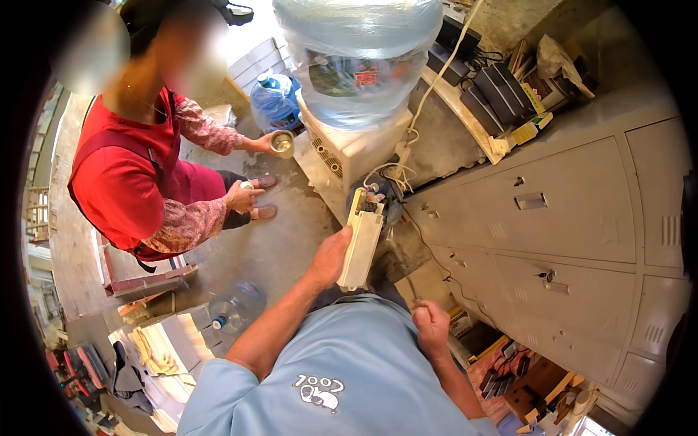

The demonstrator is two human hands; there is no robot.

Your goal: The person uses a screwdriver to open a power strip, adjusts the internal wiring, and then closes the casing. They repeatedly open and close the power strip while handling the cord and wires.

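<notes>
In front of my waist my left hand point(331, 256) grips a long, cream-coloured plastic power strip point(361, 247) by its left side. Small plugs or wires crowd the strip's far end, too fine to make out singly. My right hand point(430, 323) is closed, lower and to the right, apart from the strip. From its fingers a thin rod-like thing point(411, 282) slants away toward the floor; its exact kind is not clear. A white cable point(414, 120) runs down beside the water dispenser point(356, 142) to a bundle of cords just past the strip.
A large wrapped water bottle point(360, 58) tops the dispenser. Grey metal lockers point(560, 211) line the right. At left stands a person in a red top point(120, 189), holding a metal cup point(282, 144). An empty clear bottle point(240, 307) lies near stacked cartons point(163, 349).
</notes>
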